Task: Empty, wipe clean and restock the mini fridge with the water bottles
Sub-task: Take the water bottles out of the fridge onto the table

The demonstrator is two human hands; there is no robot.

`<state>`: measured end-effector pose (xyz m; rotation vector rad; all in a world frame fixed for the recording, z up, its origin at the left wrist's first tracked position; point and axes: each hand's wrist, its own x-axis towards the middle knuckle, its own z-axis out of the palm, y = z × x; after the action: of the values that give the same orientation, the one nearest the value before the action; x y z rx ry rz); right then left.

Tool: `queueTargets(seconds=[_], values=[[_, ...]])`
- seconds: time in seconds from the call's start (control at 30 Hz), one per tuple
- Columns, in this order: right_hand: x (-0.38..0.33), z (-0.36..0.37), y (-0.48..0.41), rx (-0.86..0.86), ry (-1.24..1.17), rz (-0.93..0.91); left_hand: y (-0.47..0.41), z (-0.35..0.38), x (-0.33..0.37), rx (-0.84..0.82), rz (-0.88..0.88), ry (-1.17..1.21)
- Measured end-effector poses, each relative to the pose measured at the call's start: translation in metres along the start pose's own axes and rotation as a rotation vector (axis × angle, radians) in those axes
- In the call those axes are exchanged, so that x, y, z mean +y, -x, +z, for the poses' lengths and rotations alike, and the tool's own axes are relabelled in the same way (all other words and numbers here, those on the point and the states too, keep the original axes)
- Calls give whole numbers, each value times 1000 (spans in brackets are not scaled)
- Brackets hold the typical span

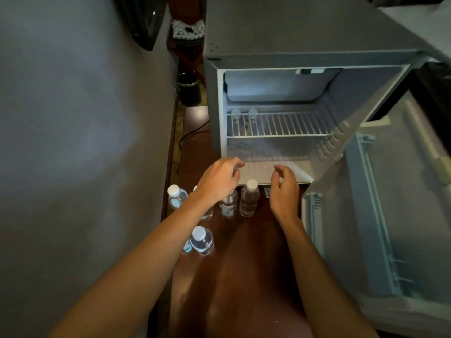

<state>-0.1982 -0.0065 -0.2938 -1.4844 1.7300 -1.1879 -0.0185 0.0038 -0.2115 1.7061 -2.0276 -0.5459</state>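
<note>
1. The fridge (268,45) is open, its door (390,215) swung right.
2. Bottles (249,201) stand upright on the floor (244,276), along its left edge, just before the fridge.
3. Two blurred shapes, perhaps bottles, sit at the shelf's (280,125) left end.
4. The left hand (219,181) hovers over the bottles, fingers loosely curled, holding nothing.
5. The right hand (284,191) is alongside, also loosely curled and empty.

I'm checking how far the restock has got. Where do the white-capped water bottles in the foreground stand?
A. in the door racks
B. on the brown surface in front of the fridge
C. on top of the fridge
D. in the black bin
B: the bottles stand upright on the brown surface, just in front of the open fridge.
</note>
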Motion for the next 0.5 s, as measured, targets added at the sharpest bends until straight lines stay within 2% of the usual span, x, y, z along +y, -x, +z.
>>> queueTargets(seconds=[0.2,0.43,0.5], values=[[0,32,-60,-33,-40,58,-75,31,-8,-247,-74,-9],[20,71,-111,-212,86,85,-115,57,-14,-402,-260,29],[25,81,-125,-219,68,107,-124,65,-15,-385,-341,97]])
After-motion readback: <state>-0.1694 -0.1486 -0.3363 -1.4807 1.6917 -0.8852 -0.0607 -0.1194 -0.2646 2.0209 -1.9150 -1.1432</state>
